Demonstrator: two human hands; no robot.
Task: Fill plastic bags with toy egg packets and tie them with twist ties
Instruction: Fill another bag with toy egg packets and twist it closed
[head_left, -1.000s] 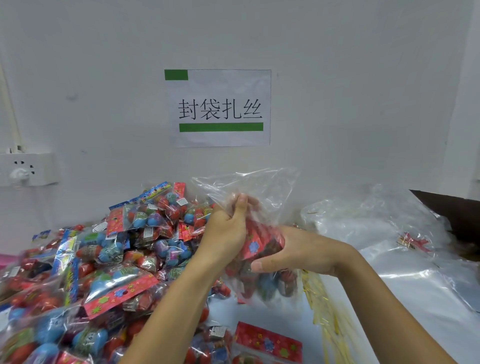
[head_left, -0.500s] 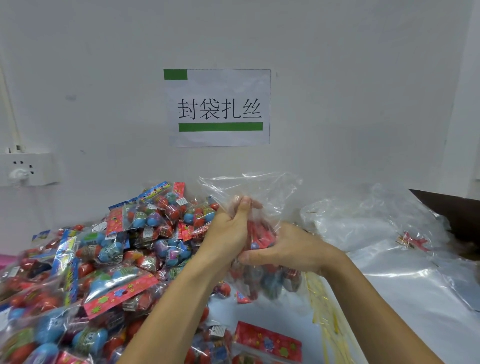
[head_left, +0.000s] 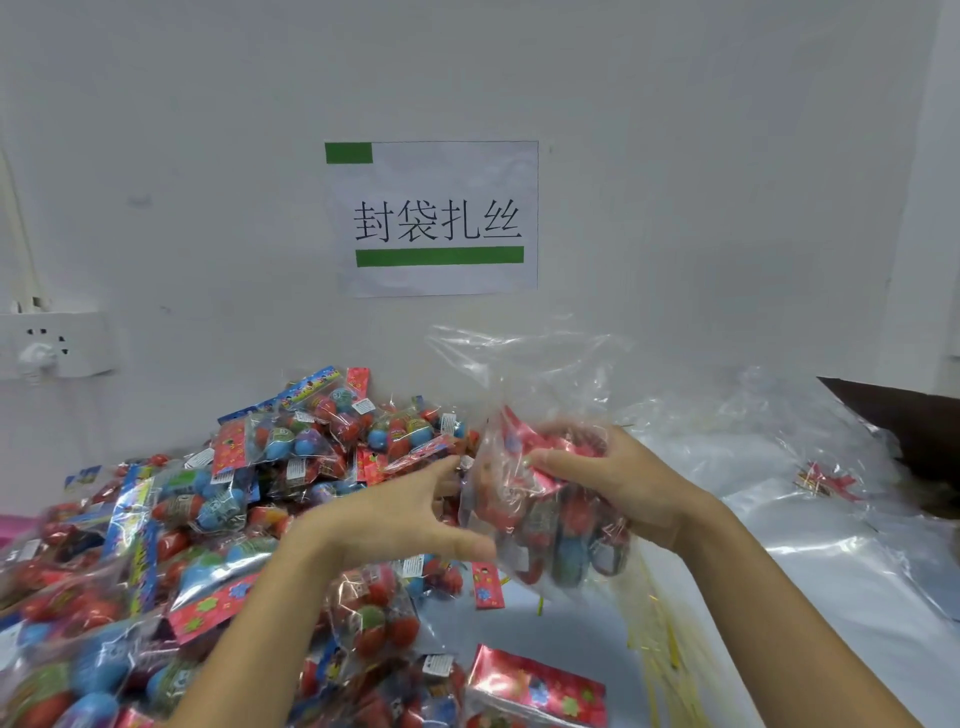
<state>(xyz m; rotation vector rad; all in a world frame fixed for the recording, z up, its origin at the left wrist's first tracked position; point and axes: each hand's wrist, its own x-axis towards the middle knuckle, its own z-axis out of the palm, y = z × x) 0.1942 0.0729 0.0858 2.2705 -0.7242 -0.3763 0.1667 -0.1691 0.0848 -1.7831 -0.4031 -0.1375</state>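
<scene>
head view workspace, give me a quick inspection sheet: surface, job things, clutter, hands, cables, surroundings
surface: pale table top, bare only in a patch near the middle.
job's things: clear plastic bag part filled with egg packets; big pile of toy egg packets on the left; yellow twist ties under the bag.
clutter: empty clear bags spread at right; small red tie bundle on them.
hands: right hand grips the bag; left hand open, fingers spread beside it.
cables: one plug in the wall socket; cord not visible.
surroundings: white wall, printed sign, dark box edge at right.
</scene>
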